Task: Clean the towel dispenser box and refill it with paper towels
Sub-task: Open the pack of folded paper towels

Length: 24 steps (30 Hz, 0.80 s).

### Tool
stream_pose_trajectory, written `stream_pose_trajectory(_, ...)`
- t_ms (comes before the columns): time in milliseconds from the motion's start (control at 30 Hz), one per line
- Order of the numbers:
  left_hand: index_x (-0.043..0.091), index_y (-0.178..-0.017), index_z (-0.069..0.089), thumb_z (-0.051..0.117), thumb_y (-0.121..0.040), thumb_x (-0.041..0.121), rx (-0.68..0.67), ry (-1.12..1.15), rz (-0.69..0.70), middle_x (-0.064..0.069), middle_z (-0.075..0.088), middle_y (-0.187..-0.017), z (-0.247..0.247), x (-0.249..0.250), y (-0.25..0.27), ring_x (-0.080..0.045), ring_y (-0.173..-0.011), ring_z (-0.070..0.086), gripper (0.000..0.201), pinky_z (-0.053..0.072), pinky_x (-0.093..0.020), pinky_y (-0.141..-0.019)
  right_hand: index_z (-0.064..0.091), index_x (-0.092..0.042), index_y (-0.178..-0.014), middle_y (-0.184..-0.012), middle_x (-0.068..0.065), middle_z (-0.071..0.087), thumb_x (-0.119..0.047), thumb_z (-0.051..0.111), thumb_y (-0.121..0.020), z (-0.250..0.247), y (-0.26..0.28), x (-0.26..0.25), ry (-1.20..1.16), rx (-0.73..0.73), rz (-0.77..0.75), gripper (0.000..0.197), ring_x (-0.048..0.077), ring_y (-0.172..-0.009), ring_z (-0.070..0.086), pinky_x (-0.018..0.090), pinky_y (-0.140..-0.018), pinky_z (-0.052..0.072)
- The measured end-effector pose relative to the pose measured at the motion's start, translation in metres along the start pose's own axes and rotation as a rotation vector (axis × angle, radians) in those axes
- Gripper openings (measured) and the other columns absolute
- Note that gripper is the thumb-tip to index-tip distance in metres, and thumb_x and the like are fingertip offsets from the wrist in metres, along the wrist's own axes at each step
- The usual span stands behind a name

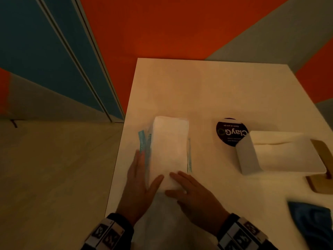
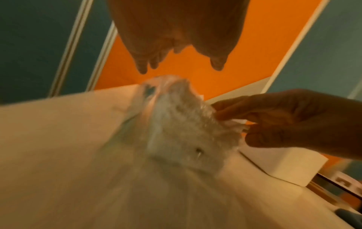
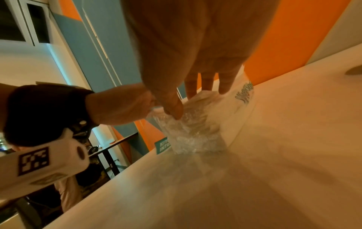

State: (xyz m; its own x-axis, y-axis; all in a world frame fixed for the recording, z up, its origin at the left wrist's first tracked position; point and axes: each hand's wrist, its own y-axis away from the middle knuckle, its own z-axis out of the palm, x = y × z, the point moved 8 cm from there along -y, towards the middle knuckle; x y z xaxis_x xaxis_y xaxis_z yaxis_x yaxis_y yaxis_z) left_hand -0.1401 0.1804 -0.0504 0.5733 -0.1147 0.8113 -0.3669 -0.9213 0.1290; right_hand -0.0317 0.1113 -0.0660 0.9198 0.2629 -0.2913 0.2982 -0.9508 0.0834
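A pack of white paper towels [image 1: 169,150] in a clear plastic wrapper with teal print lies lengthwise on the white table [image 1: 207,91], left of centre. My left hand [image 1: 148,166] lies along the pack's left side with straight fingers, its thumb on top. At the pack's near end my right hand [image 1: 170,184] has fingers on top and pinches the crinkled wrapper [image 2: 176,131] there; the right hand [image 2: 231,124] also shows this pinch in the left wrist view. The white dispenser box [image 1: 281,154] stands open at the right, with white paper inside.
The box rests on a wooden tray [image 1: 317,184] near the right edge. A round black sticker [image 1: 228,132] lies between pack and box. A blue cloth [image 1: 311,219] sits at the near right. The table's left edge runs close beside my left hand.
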Motion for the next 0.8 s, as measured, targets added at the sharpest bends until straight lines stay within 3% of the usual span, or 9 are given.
stream_pose_trajectory(100, 0.021, -0.141, 0.013, 0.053, -0.088, 0.030, -0.053, -0.105, 0.047, 0.000, 0.023, -0.149, 0.004, 0.019, -0.027, -0.017, -0.137, 0.020, 0.067, 0.021, -0.035, -0.113, 0.063, -0.037, -0.101, -0.120, 0.002, 0.066, -0.025, 0.084, -0.054, -0.004, -0.002, -0.002, -0.018, 0.017, -0.020, 0.053, 0.024, -0.108, 0.064, 0.032, -0.084, 0.053)
stream_pose_trajectory(200, 0.012, -0.142, 0.013, 0.049, -0.091, 0.027, -0.114, -0.169, -0.098, -0.010, 0.021, -0.152, 0.020, 0.012, -0.060, -0.024, -0.139, 0.019, 0.064, 0.017, -0.035, -0.113, 0.065, -0.036, -0.098, -0.117, 0.003, 0.067, -0.025, 0.088, -0.049, -0.005, -0.004, -0.004, -0.015, 0.021, -0.024, 0.055, 0.024, -0.106, 0.065, 0.030, -0.082, 0.054)
stream_pose_trajectory(300, 0.006, -0.142, 0.010, 0.051, -0.090, 0.022, -0.043, -0.106, -0.196, -0.015, 0.018, -0.152, 0.020, 0.005, -0.088, -0.028, -0.139, 0.017, 0.068, 0.017, -0.036, -0.113, 0.065, -0.034, -0.099, -0.119, 0.005, 0.066, -0.026, 0.088, -0.048, 0.000, -0.005, -0.005, -0.010, 0.016, -0.032, 0.057, 0.027, -0.106, 0.064, 0.036, -0.082, 0.054)
stream_pose_trajectory(500, 0.009, -0.139, 0.025, 0.058, -0.083, 0.012, 0.122, -0.010, -0.230, -0.020, 0.038, -0.138, 0.008, 0.000, -0.106, -0.035, -0.127, 0.034, 0.065, 0.029, -0.046, -0.109, 0.066, -0.034, -0.097, -0.116, 0.005, 0.068, -0.030, 0.088, -0.047, -0.003, -0.007, -0.006, 0.013, 0.019, -0.045, 0.055, 0.025, -0.102, 0.066, 0.042, -0.080, 0.057)
stream_pose_trajectory(633, 0.010, -0.140, 0.024, 0.060, -0.081, 0.005, 0.134, 0.133, -0.264, -0.018, 0.044, -0.135, 0.008, 0.002, -0.104, -0.031, -0.124, 0.041, 0.069, 0.034, -0.039, -0.107, 0.064, -0.033, -0.099, -0.116, 0.005, 0.068, -0.030, 0.088, -0.048, -0.004, -0.008, -0.006, 0.007, 0.023, -0.053, 0.056, 0.025, -0.102, 0.066, 0.042, -0.081, 0.057)
stream_pose_trajectory(700, 0.007, -0.136, 0.032, 0.060, -0.081, 0.003, 0.113, 0.162, -0.283, -0.017, 0.049, -0.130, 0.008, 0.002, -0.105, -0.031, -0.120, 0.046, 0.061, 0.037, -0.033, -0.099, 0.060, -0.032, -0.102, -0.117, 0.006, 0.067, -0.029, 0.087, -0.051, -0.003, -0.008, -0.006, -0.005, 0.022, -0.065, 0.058, 0.027, -0.103, 0.066, 0.042, -0.082, 0.056)
stream_pose_trajectory(800, -0.005, -0.103, 0.056, 0.059, -0.079, 0.003, 0.074, 0.006, -0.207, -0.022, 0.051, -0.109, 0.007, 0.006, -0.107, -0.034, -0.106, 0.049, 0.026, 0.031, -0.021, -0.077, 0.060, -0.033, -0.102, -0.118, 0.005, 0.066, -0.029, 0.087, -0.051, -0.004, -0.008, -0.006, -0.010, 0.020, -0.074, 0.058, 0.027, -0.102, 0.066, 0.040, -0.081, 0.056)
